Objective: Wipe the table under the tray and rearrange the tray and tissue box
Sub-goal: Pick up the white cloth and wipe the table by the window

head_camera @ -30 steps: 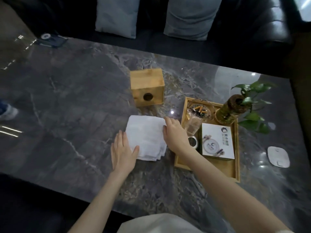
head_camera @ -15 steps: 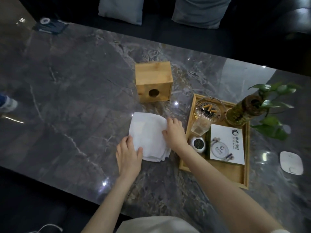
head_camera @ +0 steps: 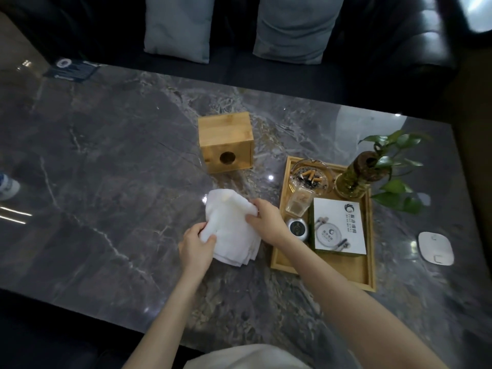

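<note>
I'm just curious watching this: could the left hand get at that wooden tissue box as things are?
Probably yes, once free. The left hand is gripping the white cloth now, but only bare table lies between it and the tissue box.

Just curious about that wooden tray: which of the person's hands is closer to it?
The right hand, pinching the white cloth just beside the wooden tray. The left hand holds the cloth's opposite edge, farther from the tray.
</note>
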The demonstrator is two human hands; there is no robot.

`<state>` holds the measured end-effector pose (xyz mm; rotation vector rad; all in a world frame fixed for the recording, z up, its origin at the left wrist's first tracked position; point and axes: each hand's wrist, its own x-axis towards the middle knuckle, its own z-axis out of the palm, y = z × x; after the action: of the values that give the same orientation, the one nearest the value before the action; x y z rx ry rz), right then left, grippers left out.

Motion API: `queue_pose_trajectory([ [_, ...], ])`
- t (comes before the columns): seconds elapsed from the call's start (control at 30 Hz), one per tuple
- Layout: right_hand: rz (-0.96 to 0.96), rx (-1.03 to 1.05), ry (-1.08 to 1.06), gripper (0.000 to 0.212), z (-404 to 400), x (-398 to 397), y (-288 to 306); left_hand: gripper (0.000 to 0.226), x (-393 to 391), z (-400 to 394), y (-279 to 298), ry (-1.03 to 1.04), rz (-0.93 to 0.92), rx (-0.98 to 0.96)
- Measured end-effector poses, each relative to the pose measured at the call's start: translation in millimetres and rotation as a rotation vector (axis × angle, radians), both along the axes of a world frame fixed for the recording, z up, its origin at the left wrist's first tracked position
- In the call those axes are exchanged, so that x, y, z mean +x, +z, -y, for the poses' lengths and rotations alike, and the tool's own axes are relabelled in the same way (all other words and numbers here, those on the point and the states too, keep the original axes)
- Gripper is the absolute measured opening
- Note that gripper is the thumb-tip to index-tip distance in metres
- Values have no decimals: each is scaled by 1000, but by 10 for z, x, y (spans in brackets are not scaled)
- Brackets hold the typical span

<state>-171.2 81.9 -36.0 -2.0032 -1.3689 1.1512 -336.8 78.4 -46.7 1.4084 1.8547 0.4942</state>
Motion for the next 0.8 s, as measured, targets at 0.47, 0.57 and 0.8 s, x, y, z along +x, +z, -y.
queue_pose_trajectory([
  [0.47, -305, 190, -457, 12, 820, 969, 765, 27, 893, 252, 883, -89, 562, -77],
  [0.57, -334, 173, -549, 11, 1073, 1220, 734, 30, 1152, 370, 1018, -155, 721, -152],
  [0.8, -487, 65, -776, 4, 1739, 1822, 512, 25, 1983, 776, 1242, -337, 827, -286],
])
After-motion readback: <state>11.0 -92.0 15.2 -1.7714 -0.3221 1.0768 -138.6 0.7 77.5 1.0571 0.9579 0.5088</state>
